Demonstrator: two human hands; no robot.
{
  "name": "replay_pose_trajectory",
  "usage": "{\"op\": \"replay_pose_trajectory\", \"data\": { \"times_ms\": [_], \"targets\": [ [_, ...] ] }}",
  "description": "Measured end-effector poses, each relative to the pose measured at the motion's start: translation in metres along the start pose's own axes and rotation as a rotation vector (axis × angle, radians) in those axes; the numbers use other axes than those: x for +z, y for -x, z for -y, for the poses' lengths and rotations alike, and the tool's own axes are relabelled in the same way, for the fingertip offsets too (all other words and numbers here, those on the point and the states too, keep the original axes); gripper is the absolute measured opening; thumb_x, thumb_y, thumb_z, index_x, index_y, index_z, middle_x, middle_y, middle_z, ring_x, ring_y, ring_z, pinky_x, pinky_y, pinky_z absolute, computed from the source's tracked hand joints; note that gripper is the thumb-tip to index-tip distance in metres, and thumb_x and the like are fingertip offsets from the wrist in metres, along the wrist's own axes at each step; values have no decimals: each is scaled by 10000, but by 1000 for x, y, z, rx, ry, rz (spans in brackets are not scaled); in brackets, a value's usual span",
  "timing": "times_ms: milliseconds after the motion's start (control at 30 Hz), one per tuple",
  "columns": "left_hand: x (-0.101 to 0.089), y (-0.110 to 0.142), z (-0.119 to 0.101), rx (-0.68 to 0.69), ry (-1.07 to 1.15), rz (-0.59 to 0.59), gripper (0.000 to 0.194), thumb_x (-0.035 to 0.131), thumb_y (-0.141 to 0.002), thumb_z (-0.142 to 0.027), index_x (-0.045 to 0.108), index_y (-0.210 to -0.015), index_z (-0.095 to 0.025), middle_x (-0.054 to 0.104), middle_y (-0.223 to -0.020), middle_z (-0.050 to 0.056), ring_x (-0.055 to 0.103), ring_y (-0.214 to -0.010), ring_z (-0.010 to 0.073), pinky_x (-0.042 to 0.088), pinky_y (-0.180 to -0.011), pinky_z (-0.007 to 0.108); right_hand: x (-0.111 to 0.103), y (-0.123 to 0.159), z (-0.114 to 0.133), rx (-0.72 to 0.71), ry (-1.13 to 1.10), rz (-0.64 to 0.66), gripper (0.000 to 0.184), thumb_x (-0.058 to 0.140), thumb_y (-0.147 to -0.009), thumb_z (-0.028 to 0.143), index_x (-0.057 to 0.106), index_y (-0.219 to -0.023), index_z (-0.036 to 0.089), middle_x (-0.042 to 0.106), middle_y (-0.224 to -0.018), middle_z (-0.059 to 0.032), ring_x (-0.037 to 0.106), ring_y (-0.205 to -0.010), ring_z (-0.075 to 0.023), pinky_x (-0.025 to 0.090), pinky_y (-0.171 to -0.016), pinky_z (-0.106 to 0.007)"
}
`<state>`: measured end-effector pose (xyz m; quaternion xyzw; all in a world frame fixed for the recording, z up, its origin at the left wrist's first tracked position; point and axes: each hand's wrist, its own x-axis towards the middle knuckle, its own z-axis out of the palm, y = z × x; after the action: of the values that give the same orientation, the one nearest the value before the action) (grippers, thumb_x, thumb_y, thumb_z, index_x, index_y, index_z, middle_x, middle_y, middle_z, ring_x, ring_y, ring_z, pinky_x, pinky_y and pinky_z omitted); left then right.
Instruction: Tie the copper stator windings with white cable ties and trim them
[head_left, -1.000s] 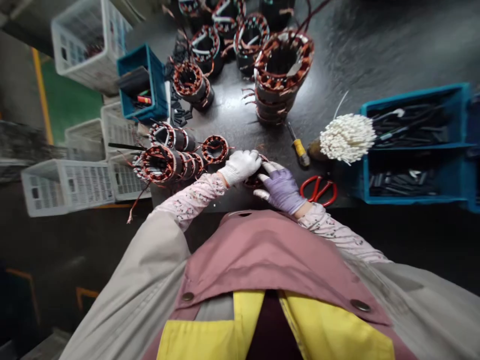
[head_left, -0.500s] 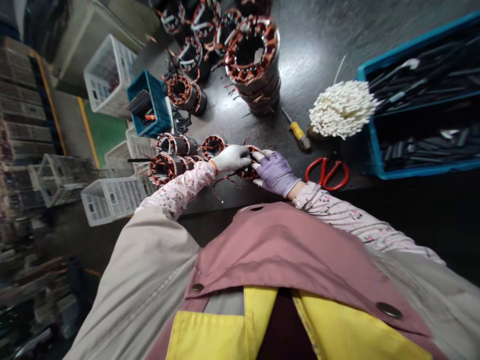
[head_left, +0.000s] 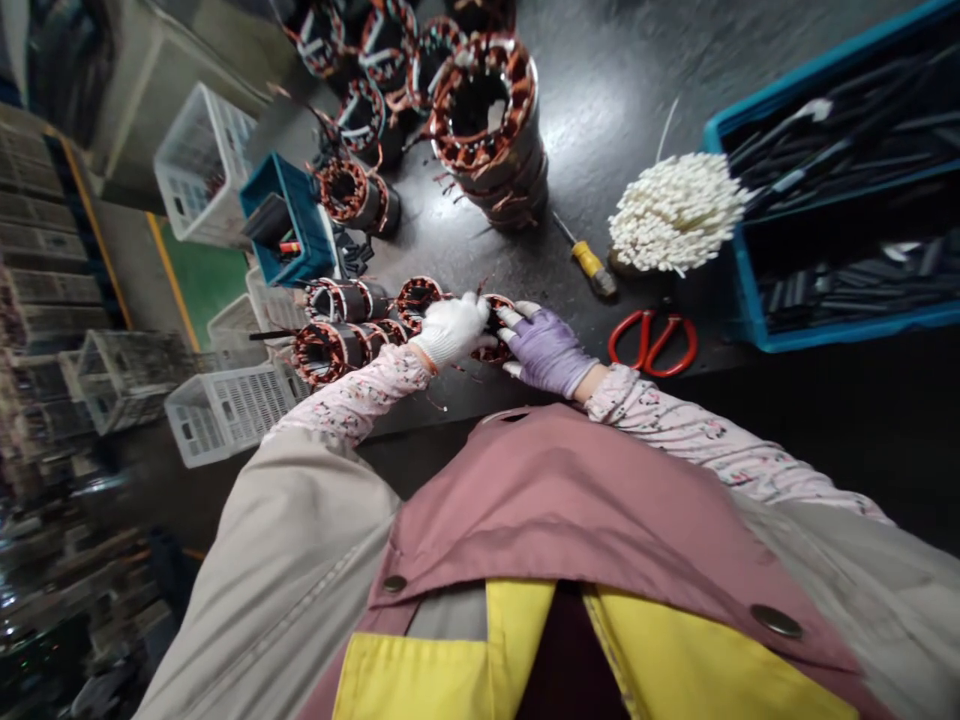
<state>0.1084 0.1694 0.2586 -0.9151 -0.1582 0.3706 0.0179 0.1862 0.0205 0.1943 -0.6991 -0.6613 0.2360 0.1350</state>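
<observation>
Copper-wound stator (head_left: 493, 352) has its bore pointing up at me. Left hand (head_left: 451, 330) and right hand (head_left: 546, 350) clamp it from both sides.

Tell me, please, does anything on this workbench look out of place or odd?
Two small things stand out. The gloves don't match: white knit on the left hand, purple on the right hand. Loose copper wire ends also lie scattered on the bench just below the left hand.
</observation>
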Motion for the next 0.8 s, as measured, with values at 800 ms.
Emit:
{"op": "replay_pose_trajectory", "data": {
  "times_ms": [800],
  "targets": [
    [37,-5,18,193,747,102,161,560,-726,-104,615,-873,-142,665,-856,33,618,-816,155,473,-771,263,2,1,-4,-5,-65,-3,546,628,-843,307,582,-1321,45,415,-1521,-183,375,-1371,-366,295,-1141,-466]
  ]
}}
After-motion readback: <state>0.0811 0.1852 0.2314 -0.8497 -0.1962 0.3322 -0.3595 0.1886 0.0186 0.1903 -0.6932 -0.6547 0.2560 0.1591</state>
